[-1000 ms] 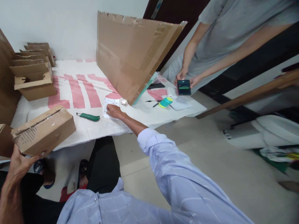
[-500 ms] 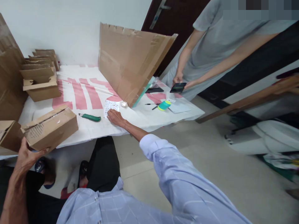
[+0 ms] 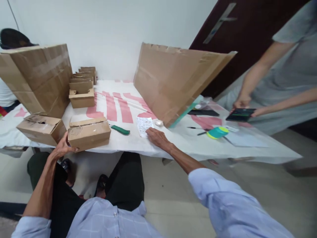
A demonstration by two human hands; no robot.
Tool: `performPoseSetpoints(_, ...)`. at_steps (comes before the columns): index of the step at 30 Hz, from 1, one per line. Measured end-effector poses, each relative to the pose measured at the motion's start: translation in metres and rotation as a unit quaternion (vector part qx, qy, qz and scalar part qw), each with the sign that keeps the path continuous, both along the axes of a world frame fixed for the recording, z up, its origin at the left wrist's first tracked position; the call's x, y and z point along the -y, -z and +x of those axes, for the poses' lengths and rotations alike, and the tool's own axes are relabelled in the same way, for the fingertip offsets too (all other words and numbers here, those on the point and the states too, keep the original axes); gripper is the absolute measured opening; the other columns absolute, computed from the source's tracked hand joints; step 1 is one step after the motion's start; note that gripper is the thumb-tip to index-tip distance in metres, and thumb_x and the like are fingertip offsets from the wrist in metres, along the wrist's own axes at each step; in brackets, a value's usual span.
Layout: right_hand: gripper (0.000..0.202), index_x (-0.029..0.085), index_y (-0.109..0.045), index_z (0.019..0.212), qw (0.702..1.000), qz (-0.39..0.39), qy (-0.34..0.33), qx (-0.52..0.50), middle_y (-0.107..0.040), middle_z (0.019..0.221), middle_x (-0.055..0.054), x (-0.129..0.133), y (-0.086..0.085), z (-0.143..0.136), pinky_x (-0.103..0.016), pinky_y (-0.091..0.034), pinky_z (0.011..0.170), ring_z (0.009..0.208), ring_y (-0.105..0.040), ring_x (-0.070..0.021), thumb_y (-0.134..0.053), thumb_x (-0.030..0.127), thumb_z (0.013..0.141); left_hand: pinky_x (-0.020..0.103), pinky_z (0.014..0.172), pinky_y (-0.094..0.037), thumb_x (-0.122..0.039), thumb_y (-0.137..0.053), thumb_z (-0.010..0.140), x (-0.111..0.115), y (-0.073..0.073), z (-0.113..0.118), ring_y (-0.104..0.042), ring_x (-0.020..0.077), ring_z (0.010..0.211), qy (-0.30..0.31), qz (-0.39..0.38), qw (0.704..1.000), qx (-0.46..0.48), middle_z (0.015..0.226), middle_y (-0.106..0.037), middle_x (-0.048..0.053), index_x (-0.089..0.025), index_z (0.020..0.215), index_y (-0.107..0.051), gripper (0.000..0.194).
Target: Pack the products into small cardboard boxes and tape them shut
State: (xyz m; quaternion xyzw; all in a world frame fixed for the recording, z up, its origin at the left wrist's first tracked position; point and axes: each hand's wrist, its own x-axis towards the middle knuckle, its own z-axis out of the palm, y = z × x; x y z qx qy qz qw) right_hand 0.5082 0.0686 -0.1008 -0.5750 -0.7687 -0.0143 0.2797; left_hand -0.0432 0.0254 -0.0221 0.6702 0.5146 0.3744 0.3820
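In the head view a closed cardboard box [image 3: 90, 137] rests at the table's front edge. My left hand [image 3: 63, 145] grips its left end, thumb along the lower front and fingers partly hidden behind. My right hand [image 3: 158, 137] reaches across to a white sheet of stickers [image 3: 142, 125], printed with rows of small marks. Its fingers are curled and pressed together on the sheet's right edge. Between the box and the sheet lies a green utility knife [image 3: 120, 129]. Just behind my right hand sits a small pale crumpled lump [image 3: 158, 123].
Another closed box [image 3: 41, 127] stands left of my hand, before a large carton [image 3: 37, 76]. Open small boxes [image 3: 81, 99] line up behind. A big cardboard panel [image 3: 175, 79] leans centrally. Rightward are a teal-yellow roll [image 3: 218, 133], pens and a person holding a phone [image 3: 240, 114].
My view has swung left and levelled, bringing the second box and large carton into fuller view. My right hand has shifted to the sticker sheet's right edge. My left hand stays on the box.
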Motion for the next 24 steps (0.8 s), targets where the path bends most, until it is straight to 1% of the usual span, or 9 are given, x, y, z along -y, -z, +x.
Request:
performPoseSetpoints(3, 0.021, 0.03, -0.055, 0.079, 1.0, 0.009, -0.01, 0.009, -0.068, 0.09, -0.015, -0.004, -0.012, -0.017, -0.043, -0.051, 0.074, 0.088, -0.064, -0.0323, -0.047, 0.019, 0.094, 0.058, 0.126, -0.046, -0.052, -0.102, 0.054, 0.0, 0.002, -0.004, -0.051, 0.044, 0.153, -0.008, 0.015, 1.0, 0.023, 0.161, -0.055, 0.025, -0.018, 0.162, -0.041, 0.128)
performPoseSetpoints(5, 0.02, 0.027, -0.063, 0.087, 1.0, 0.017, -0.022, 0.004, -0.071, 0.1, -0.016, -0.008, -0.025, -0.041, -0.044, -0.055, 0.082, 0.096, -0.067, -0.0328, -0.047, 0.023, 0.098, 0.059, 0.125, -0.046, -0.05, -0.103, 0.055, -0.001, 0.004, -0.004, -0.044, 0.0449, 0.159, -0.033, 0.046, 0.998, 0.04, 0.168, -0.047, 0.026, -0.02, 0.163, -0.037, 0.13)
performPoseSetpoints(7, 0.022, 0.025, -0.069, 0.096, 0.998, 0.025, -0.052, -0.023, -0.072, 0.106, -0.015, -0.011, -0.041, -0.075, -0.045, -0.056, 0.091, 0.102, -0.068, -0.0319, -0.048, 0.027, 0.101, 0.059, 0.124, -0.046, -0.051, -0.104, 0.054, -0.004, 0.005, -0.004, -0.042, 0.0452, 0.16, -0.044, 0.075, 0.995, 0.055, 0.17, -0.043, 0.027, -0.022, 0.161, -0.038, 0.129)
performPoseSetpoints(9, 0.023, 0.023, -0.073, 0.105, 0.992, 0.028, -0.106, -0.069, -0.072, 0.111, -0.014, -0.012, -0.059, -0.114, -0.045, -0.057, 0.097, 0.107, -0.069, -0.0305, -0.051, 0.031, 0.103, 0.059, 0.123, -0.047, -0.052, -0.104, 0.052, -0.007, 0.004, -0.004, -0.045, 0.0442, 0.158, -0.04, 0.089, 0.994, 0.058, 0.167, -0.046, 0.026, -0.022, 0.154, -0.042, 0.122)
performPoseSetpoints(12, 0.025, 0.023, -0.074, 0.117, 0.976, 0.017, -0.184, -0.119, -0.071, 0.119, -0.013, -0.012, -0.081, -0.167, -0.042, -0.058, 0.097, 0.112, -0.068, -0.0282, -0.056, 0.034, 0.104, 0.056, 0.118, -0.051, -0.05, -0.104, 0.054, -0.006, 0.002, -0.005, -0.054, 0.0418, 0.15, -0.033, 0.088, 0.995, 0.044, 0.156, -0.056, 0.024, -0.02, 0.142, -0.048, 0.109)
performPoseSetpoints(15, 0.025, 0.022, -0.074, 0.119, 0.969, 0.01, -0.216, -0.121, -0.069, 0.123, -0.012, -0.011, -0.094, -0.201, -0.042, -0.057, 0.101, 0.115, -0.066, -0.0273, -0.06, 0.033, 0.102, 0.054, 0.116, -0.051, -0.046, -0.103, 0.055, 0.0, -0.001, -0.007, -0.057, 0.0404, 0.146, -0.02, 0.084, 0.996, 0.027, 0.148, -0.062, 0.021, -0.02, 0.136, -0.052, 0.099)
performPoseSetpoints(18, 0.021, 0.022, -0.074, 0.114, 0.971, 0.0, -0.217, -0.097, -0.068, 0.12, -0.012, -0.007, -0.097, -0.214, -0.044, -0.053, 0.107, 0.117, -0.063, -0.0289, -0.064, 0.033, 0.1, 0.053, 0.117, -0.051, -0.043, -0.101, 0.057, 0.009, -0.002, -0.012, -0.056, 0.0398, 0.147, 0.005, 0.079, 0.997, 0.019, 0.149, -0.06, 0.019, -0.02, 0.137, -0.056, 0.095)
performPoseSetpoints(20, 0.02, 0.022, -0.075, 0.112, 0.973, -0.011, -0.216, -0.084, -0.068, 0.117, -0.012, -0.003, -0.096, -0.215, -0.046, -0.052, 0.108, 0.118, -0.061, -0.0305, -0.067, 0.035, 0.098, 0.052, 0.116, -0.051, -0.043, -0.1, 0.057, 0.014, -0.002, -0.016, -0.054, 0.0399, 0.148, 0.019, 0.073, 0.997, 0.015, 0.155, -0.055, 0.018, -0.021, 0.143, -0.058, 0.098)
performPoseSetpoints(24, 0.031, 0.022, -0.075, 0.119, 0.965, -0.013, -0.244, -0.099, -0.067, 0.125, -0.013, 0.008, -0.091, -0.21, -0.051, -0.049, 0.114, 0.125, -0.059, -0.0328, -0.074, 0.041, 0.095, 0.051, 0.113, -0.054, -0.044, -0.1, 0.057, 0.022, -0.002, -0.023, -0.049, 0.0416, 0.151, 0.036, 0.077, 0.996, -0.02, 0.16, -0.048, 0.017, -0.024, 0.151, -0.058, 0.105)
